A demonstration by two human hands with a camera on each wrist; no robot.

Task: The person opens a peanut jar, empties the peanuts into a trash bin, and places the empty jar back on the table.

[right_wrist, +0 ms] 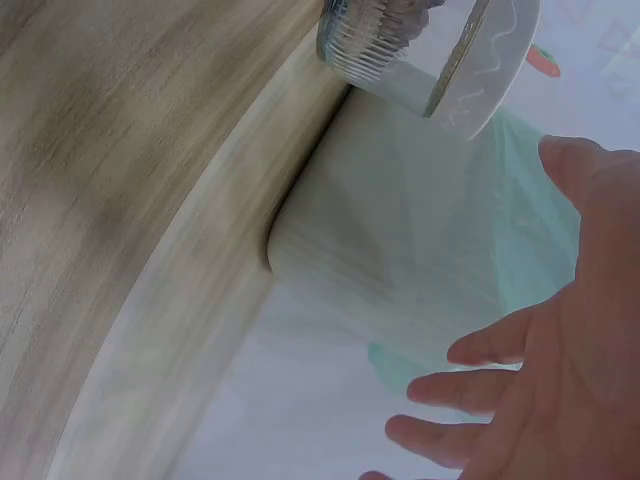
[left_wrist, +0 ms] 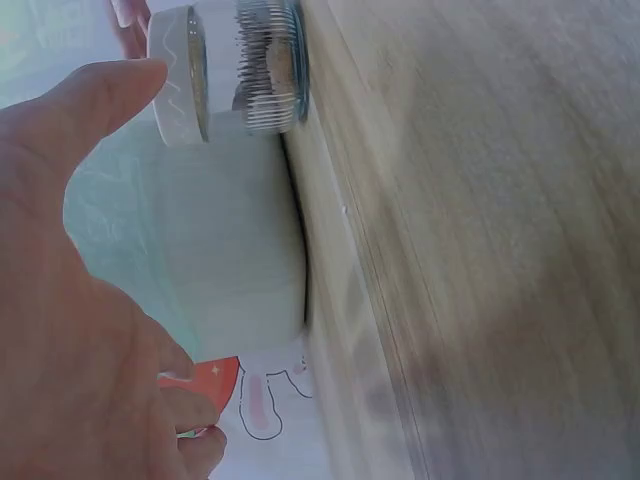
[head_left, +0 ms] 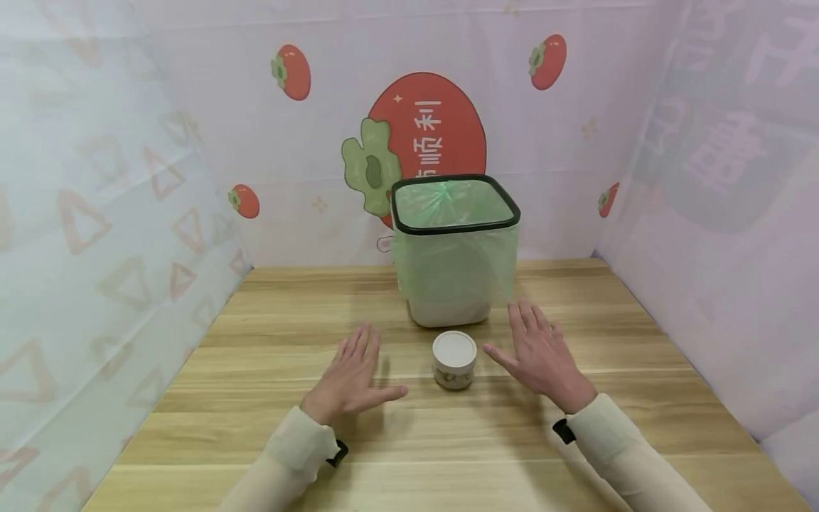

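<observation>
watching remotely, i see the lidded jar point(head_left: 454, 360) upright just in front of the lined bin point(head_left: 456, 267). front-left of the bin, the left hand point(head_left: 350, 377); front-right, the right hand point(head_left: 540, 355): both empty, fingers apart. a careless thumb sweep could, i judge, topple the jar.

Jar point(head_left: 454, 361) – clr, ribbed sides | bin liner point(head_left: 456, 264) – thin, crinkly plast. | tbl point(head_left: 441, 448) wood-grain, smooth
</observation>
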